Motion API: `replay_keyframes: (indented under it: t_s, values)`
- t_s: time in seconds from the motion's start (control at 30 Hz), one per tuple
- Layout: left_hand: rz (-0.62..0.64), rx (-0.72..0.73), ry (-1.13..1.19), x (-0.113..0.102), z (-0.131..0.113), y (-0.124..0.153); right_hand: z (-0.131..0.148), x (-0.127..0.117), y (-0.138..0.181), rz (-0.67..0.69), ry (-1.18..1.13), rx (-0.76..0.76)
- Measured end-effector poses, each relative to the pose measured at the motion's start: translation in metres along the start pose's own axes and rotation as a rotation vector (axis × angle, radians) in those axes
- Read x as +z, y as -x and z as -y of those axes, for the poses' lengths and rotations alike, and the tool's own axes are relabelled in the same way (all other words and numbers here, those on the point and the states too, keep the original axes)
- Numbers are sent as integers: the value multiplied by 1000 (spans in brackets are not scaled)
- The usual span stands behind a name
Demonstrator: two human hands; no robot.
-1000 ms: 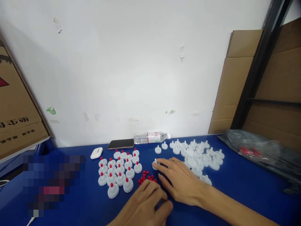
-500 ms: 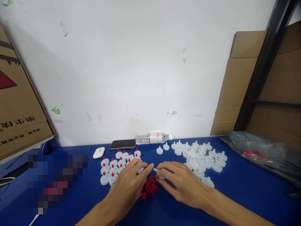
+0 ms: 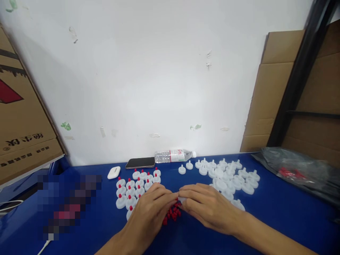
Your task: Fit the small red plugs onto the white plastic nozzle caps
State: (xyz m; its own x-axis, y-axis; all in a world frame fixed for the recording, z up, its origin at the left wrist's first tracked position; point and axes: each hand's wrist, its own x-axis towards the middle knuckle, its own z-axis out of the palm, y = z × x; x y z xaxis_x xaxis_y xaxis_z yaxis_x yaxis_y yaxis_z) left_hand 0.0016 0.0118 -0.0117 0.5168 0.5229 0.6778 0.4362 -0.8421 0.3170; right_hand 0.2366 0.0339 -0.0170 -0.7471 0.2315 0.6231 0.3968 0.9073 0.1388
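One cap (image 3: 182,199), cloudy white, mostly hidden in right hand (image 3: 208,205).

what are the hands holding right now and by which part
The right hand holds a white cap, seemingly by its wide base, though mostly hidden; whether the left hand grips anything cannot be told.

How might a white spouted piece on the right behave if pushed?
A white spouted piece would probably slide before tipping, given its broad base. It looks light, being small and seemingly plastic. Sideways, its round rim might roll.
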Motion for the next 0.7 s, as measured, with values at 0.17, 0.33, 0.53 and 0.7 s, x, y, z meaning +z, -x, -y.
replay_keyframes:
  t_s: [0.17, 0.33, 0.53, 0.7]
  values:
    - [-35, -455, 451, -2, -11, -8, -2, -7, -3, -212, 86, -142]
    - [44, -688, 1025, -3, -20, -8, 7, -24, -7, -309, 74, -221]
    - [317, -558, 1282, -9, -36, -12, 24, -24, -10, -373, 10, -231]
    - [219, -458, 1170, 0, -34, -9, 28, -23, -13, -306, -8, -212]
